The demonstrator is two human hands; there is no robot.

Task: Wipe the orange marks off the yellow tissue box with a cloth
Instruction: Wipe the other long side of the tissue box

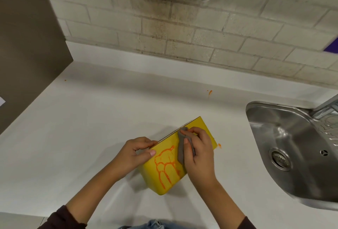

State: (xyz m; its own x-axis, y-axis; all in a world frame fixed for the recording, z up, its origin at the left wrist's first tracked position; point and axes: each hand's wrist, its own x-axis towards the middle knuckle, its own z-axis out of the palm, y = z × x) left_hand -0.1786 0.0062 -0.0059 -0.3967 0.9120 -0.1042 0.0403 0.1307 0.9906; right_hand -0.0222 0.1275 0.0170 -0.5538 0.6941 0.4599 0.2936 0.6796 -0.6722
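The yellow tissue box (153,175) lies tilted on the white counter, low in the middle of the view. Orange marks (165,164) run in looping lines across its near face. My left hand (134,154) grips the box's left edge with thumb and fingers. My right hand (198,155) presses a folded grey cloth (182,148) against the box's face, just right of the orange marks. The cloth and hand hide the right part of that face.
A steel sink (285,148) with a drain and tap sits at the right. Small orange spots lie on the white counter (91,122), one beside the box's right corner (219,145) and one farther back (210,92). A brick wall rises behind; a brown panel stands left.
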